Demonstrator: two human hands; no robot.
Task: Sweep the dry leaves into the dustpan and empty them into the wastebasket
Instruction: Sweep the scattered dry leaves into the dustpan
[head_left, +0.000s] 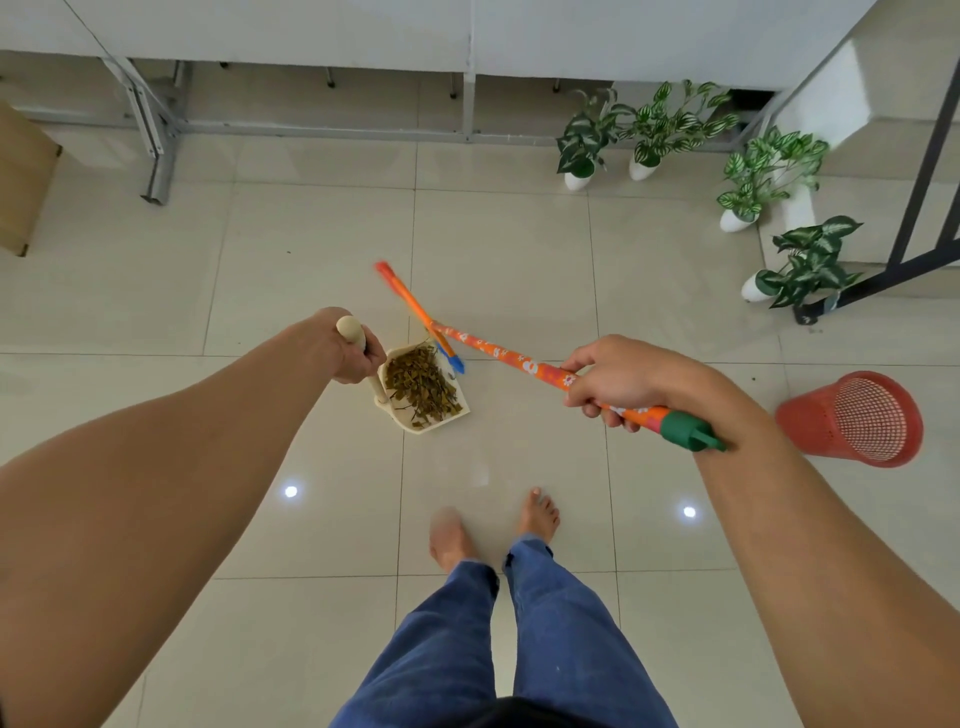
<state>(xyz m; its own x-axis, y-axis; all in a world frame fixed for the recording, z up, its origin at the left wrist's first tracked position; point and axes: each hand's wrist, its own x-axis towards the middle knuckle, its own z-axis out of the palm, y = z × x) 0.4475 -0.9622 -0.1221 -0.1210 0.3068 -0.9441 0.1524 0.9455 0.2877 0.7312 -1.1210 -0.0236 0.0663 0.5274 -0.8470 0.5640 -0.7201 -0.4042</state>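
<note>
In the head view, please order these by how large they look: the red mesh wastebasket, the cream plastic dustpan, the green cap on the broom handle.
1. red mesh wastebasket
2. cream plastic dustpan
3. green cap on the orange broom handle, though nearest the camera.

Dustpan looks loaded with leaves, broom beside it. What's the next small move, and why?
Probably lift the dustpan level with the left hand, which grips its upright handle, and carry it toward the red wastebasket on the right: the dry leaves already lie piled in the pan.
</note>
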